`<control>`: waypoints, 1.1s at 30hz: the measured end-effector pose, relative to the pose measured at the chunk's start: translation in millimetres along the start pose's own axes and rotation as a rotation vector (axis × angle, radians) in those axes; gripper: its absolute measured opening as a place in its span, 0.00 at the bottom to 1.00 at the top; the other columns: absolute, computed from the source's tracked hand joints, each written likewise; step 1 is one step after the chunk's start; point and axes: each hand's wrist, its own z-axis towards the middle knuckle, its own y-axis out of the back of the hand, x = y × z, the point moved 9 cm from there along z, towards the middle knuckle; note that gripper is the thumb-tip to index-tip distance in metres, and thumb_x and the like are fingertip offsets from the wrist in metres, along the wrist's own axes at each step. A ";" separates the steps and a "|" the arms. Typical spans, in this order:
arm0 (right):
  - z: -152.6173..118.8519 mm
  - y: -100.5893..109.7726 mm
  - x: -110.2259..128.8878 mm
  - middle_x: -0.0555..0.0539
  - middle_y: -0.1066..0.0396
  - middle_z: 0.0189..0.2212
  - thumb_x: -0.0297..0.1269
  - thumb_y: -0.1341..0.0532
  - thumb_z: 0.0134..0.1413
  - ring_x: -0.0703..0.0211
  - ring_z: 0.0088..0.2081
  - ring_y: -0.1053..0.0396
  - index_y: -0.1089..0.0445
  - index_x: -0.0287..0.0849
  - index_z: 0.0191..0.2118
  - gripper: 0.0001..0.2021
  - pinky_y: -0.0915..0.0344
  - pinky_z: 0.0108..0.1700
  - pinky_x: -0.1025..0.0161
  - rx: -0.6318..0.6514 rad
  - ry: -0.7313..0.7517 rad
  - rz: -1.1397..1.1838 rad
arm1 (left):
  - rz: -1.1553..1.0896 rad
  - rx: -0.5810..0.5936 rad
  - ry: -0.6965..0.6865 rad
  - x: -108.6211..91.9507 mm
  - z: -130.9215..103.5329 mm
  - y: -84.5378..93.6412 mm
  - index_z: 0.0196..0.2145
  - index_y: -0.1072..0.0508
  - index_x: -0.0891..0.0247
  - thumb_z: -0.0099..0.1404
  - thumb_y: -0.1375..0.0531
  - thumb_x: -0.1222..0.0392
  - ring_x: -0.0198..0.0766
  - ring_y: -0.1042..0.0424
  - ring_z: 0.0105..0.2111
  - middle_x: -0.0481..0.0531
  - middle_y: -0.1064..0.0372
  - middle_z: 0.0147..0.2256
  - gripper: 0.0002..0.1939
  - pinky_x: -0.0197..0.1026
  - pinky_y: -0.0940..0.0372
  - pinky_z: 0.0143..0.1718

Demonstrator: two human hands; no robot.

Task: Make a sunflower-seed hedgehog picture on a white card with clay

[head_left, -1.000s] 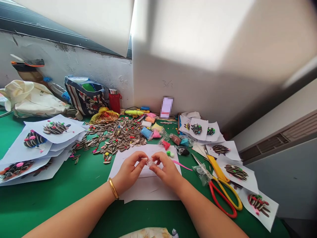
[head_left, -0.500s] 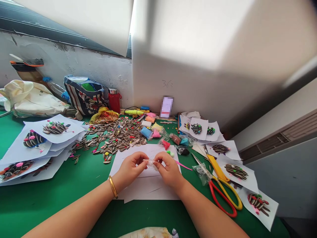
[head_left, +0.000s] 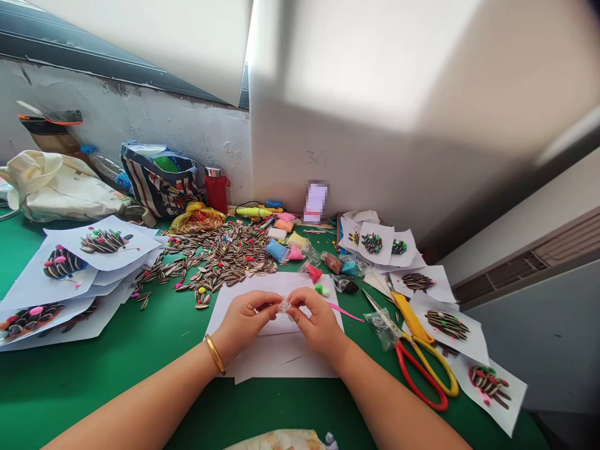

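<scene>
A small clear plastic bag [head_left: 284, 306] is pinched between my two hands above sheets of white paper [head_left: 290, 356]. My left hand [head_left: 248, 319], with a gold bangle at the wrist, is closed on the bag's left side. My right hand [head_left: 319, 319] pinches its right side, fingertips close to the left ones. What the bag holds, if anything, is too small to make out. Just beyond my right hand lie green and pale clay balls [head_left: 322, 290] on the paper. A pink plastic tool [head_left: 347, 312] sticks out beside that hand.
Striped sunflower seeds [head_left: 234, 250] are heaped at the back, beside packets of coloured clay [head_left: 277, 251]. Scissors [head_left: 422, 369] and a yellow cutter [head_left: 412, 319] lie at right. Seed pictures on paper [head_left: 110, 244] are stacked at left, others [head_left: 447, 322] at right. A red flask [head_left: 216, 192] stands behind.
My hands have drawn slightly closer together, and the clear plastic bag is more bunched between the fingertips. Everything else on the table stays where it was.
</scene>
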 end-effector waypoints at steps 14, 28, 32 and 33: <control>-3.4 -2.2 -7.5 0.47 0.27 0.35 0.43 0.41 0.64 0.57 0.37 0.31 0.31 0.45 0.41 0.08 0.34 0.41 0.60 0.017 -0.071 -0.073 | 0.013 0.036 0.052 3.7 -1.6 -4.7 0.34 0.23 0.61 0.62 0.37 0.53 0.36 0.27 0.28 0.49 0.25 0.28 0.08 0.37 0.32 0.31; -2.3 -7.2 9.0 0.49 0.27 0.35 0.33 0.37 0.58 0.58 0.37 0.31 0.30 0.46 0.39 0.04 0.36 0.40 0.61 0.032 0.062 -0.080 | -0.086 0.044 0.195 11.9 -4.1 -9.5 0.27 0.25 0.63 0.57 0.35 0.52 0.35 0.30 0.25 0.48 0.28 0.24 0.11 0.35 0.35 0.27; -1.8 -7.3 13.6 0.50 0.28 0.32 0.30 0.38 0.58 0.59 0.36 0.32 0.30 0.46 0.37 0.04 0.37 0.40 0.61 0.038 0.106 -0.102 | -0.122 0.072 0.226 11.8 -4.7 -11.9 0.27 0.26 0.63 0.56 0.35 0.53 0.34 0.30 0.25 0.47 0.29 0.23 0.10 0.35 0.35 0.27; -1.6 -7.1 14.4 0.50 0.28 0.32 0.29 0.38 0.58 0.59 0.36 0.32 0.30 0.46 0.37 0.04 0.37 0.40 0.62 0.039 0.111 -0.104 | -0.132 0.076 0.235 11.9 -4.7 -12.3 0.27 0.26 0.63 0.56 0.35 0.53 0.34 0.30 0.25 0.47 0.29 0.23 0.10 0.35 0.35 0.28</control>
